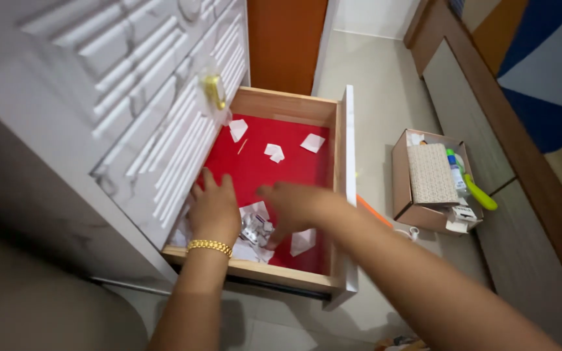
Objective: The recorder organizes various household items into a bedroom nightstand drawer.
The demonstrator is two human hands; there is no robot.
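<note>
Foil packet (255,229) between hands, in red-lined drawer (294,107)

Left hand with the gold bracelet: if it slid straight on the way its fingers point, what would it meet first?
Probably bare red drawer lining, then the white folded paper scrap near the wooden back wall; depth is unclear. The left hand points up-drawer.

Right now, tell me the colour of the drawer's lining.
Red: the drawer lining shows plainly in the head view, under scattered white paper scraps.

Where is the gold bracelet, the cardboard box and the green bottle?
gold bracelet (210,246): head view, middle of the chain on the wrist.
cardboard box (403,184): head view, its left outer wall.
green bottle (480,196): head view, lower body.
</note>
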